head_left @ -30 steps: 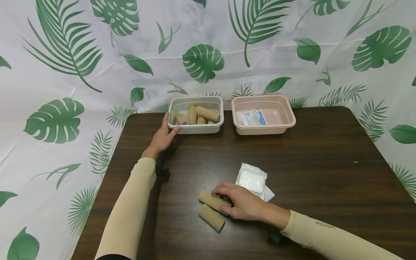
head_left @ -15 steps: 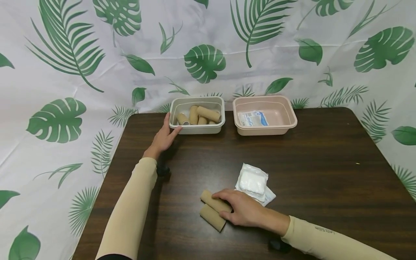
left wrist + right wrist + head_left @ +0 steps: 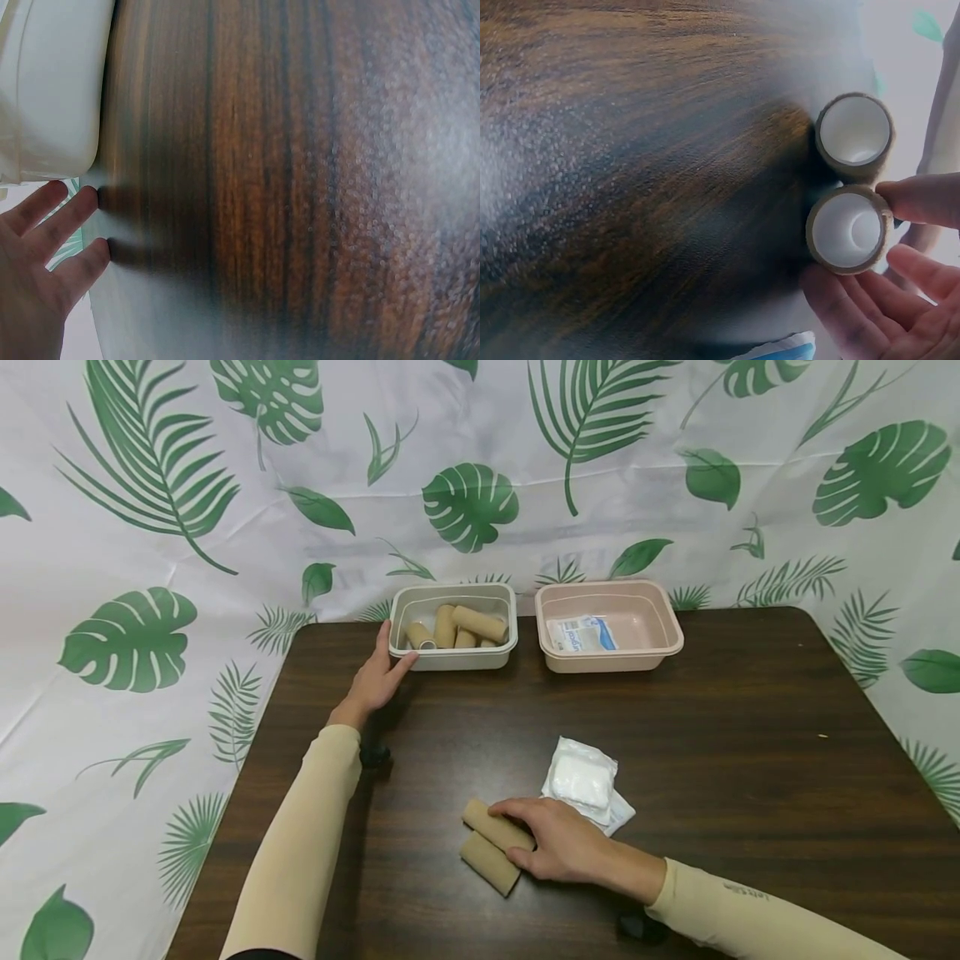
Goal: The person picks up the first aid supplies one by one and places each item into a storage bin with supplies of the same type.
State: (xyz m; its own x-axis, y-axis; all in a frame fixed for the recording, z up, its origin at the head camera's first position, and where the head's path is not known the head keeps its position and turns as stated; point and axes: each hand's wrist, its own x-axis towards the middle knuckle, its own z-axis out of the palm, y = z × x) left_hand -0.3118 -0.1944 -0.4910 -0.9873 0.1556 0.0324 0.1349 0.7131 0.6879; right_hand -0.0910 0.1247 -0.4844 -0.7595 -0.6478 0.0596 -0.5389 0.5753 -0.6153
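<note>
Head view shows the right hand (image 3: 558,845) pinching the farther cardboard tube (image 3: 493,827) across its width, probably so it cannot roll, just beside a second tube (image 3: 486,860) on the table (image 3: 450,735), while the left hand (image 3: 373,681), spread wide, touches the gray bin (image 3: 459,662), seemingly steadying it.

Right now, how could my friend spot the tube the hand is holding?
On the brown table, find the right hand. It grips a cardboard tube lying beside another tube. The gripped one is nearer the white packets.
</note>
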